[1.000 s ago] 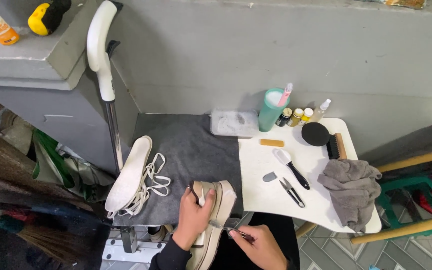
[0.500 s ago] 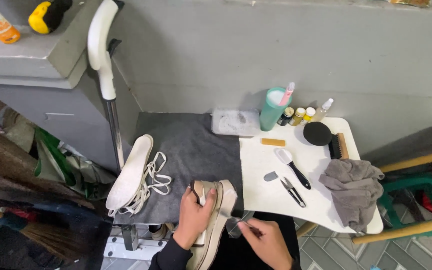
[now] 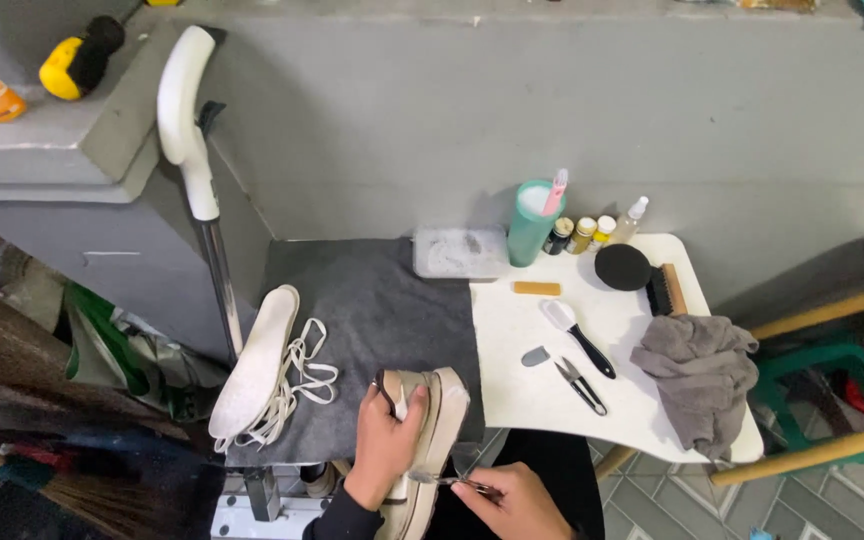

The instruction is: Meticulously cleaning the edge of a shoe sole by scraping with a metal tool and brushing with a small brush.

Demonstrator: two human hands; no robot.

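Left hand (image 3: 384, 445): I grip the beige shoe (image 3: 430, 430) closed-fisted, sole edge up at the table's (image 3: 552, 400) near edge, steadying it.
Right hand (image 3: 512, 505): pinched narrow on a thin metal tool (image 3: 452, 481), tip against the sole.
Change: my right hand has slid closer to the shoe.
Nearby: insole (image 3: 252, 360) and laces (image 3: 302, 375) on the grey mat (image 3: 382, 300).

Left hand (image 3: 384, 447) grips a beige shoe (image 3: 430, 440) at the grey mat's (image 3: 372, 310) near edge; right hand (image 3: 512, 500) holds a thin tool (image 3: 452, 481) against it.
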